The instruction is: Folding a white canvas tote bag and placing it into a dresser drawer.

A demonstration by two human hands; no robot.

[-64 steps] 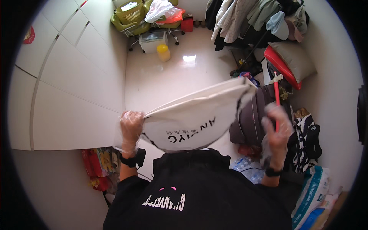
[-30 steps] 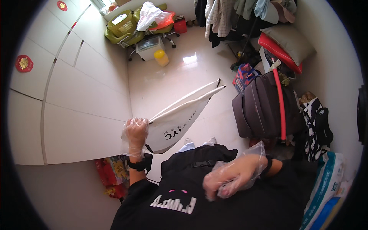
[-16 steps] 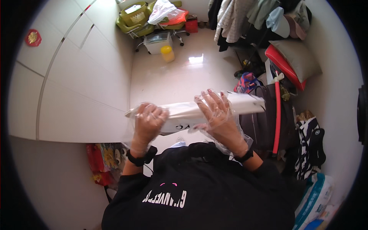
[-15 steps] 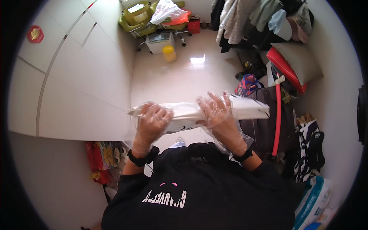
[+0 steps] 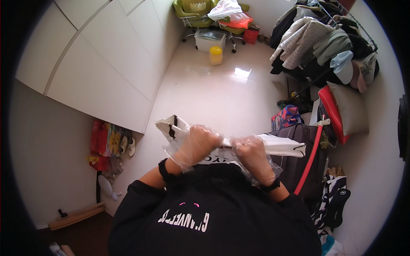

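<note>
White cabinets (image 5: 98, 72) flank a pale, shiny floor (image 5: 209, 94) reflecting light.

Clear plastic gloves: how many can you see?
2: the left glove on the left hand, the right glove on the right hand, both hands gripping the white bag. Others may be hidden.

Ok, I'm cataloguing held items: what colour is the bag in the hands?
The bag is white with black lettering, seen best in the head view.
</note>
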